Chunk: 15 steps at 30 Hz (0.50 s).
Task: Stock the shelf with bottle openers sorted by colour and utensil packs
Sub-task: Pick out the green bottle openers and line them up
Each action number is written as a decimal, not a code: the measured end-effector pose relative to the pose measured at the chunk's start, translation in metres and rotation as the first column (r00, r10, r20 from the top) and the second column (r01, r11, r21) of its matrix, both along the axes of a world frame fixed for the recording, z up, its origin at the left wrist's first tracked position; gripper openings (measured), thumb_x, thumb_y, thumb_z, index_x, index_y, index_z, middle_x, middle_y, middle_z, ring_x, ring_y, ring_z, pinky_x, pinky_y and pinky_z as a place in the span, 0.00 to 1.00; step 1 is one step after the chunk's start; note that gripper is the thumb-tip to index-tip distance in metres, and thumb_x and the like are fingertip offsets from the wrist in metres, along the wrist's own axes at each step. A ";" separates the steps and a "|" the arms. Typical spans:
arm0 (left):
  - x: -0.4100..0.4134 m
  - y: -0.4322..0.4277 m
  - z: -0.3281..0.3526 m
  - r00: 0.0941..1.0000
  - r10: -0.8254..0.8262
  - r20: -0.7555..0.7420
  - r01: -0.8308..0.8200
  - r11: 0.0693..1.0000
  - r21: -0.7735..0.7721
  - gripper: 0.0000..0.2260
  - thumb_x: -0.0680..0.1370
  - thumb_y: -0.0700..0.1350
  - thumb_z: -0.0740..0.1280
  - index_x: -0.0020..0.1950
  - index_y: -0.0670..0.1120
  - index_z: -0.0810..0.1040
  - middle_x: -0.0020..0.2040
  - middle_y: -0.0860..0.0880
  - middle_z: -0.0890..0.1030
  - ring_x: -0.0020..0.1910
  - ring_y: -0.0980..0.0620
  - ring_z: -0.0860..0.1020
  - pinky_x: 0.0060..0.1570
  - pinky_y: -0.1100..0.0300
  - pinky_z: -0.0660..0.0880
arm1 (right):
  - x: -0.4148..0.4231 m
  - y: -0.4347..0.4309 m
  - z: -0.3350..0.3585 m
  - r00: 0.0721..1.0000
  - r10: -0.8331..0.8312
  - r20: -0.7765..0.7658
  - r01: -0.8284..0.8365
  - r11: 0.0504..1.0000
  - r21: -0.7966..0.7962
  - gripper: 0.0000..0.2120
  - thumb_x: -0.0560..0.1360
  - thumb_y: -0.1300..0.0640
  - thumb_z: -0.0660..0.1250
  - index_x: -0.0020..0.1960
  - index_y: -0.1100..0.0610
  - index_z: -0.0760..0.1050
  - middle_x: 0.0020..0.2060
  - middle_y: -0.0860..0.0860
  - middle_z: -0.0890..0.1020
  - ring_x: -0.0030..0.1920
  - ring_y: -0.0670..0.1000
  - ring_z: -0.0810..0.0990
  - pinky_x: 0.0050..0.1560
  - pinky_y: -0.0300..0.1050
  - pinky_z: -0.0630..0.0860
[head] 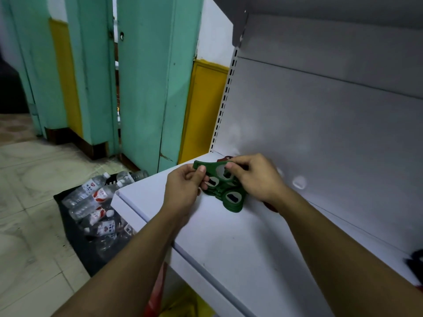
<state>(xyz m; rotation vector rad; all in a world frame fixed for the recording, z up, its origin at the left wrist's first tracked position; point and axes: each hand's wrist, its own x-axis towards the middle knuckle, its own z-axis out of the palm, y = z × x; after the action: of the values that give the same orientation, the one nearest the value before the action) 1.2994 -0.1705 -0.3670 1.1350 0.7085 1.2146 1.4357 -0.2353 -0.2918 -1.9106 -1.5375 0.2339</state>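
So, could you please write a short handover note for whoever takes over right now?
Left hand pinches the green bottle openers; right hand grips the same stack.
Its lower end seems to rest on the white shelf, near the left end.
Red pieces, probably openers, peek out behind the right hand.
Done: greens gathered.
Left: set them down, sort other colours, add utensil packs, none in view.

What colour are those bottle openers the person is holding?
Dark green bottle openers, clearest in the head view.

Green bottle openers bunched, overlapping, at white shelf left end; red openers behind.
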 end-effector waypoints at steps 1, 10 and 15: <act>0.001 -0.001 0.000 1.000 0.003 -0.014 -0.003 1.000 0.009 0.05 0.80 0.41 0.65 0.46 0.42 0.78 0.34 0.49 0.80 0.30 0.56 0.74 0.29 0.66 0.70 | 0.002 0.003 0.000 0.999 -0.014 -0.051 0.015 1.000 0.014 0.08 0.79 0.54 0.67 0.53 0.52 0.83 0.44 0.48 0.85 0.43 0.47 0.83 0.45 0.37 0.78; 0.008 -0.008 0.002 0.964 0.082 -0.254 -0.033 0.981 0.191 0.06 0.79 0.44 0.67 0.56 0.49 0.76 0.40 0.48 0.80 0.38 0.50 0.80 0.34 0.63 0.75 | 0.023 0.016 0.009 0.977 -0.090 -0.193 0.100 0.994 0.043 0.07 0.75 0.59 0.71 0.39 0.54 0.80 0.35 0.49 0.83 0.37 0.47 0.80 0.45 0.44 0.77; 0.010 -0.013 -0.001 0.898 0.129 -0.421 0.029 0.937 0.349 0.10 0.76 0.41 0.72 0.56 0.48 0.80 0.41 0.47 0.80 0.36 0.57 0.75 0.36 0.71 0.74 | 0.028 0.022 0.003 0.953 -0.141 -0.267 0.151 0.988 0.017 0.08 0.76 0.57 0.71 0.37 0.52 0.80 0.36 0.49 0.83 0.39 0.49 0.81 0.44 0.44 0.78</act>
<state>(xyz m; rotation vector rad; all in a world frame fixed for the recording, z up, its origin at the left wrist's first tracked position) 1.3095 -0.1833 -0.3682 1.7325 0.8859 1.1653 1.4633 -0.2135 -0.2889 -1.8689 -1.2106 0.3766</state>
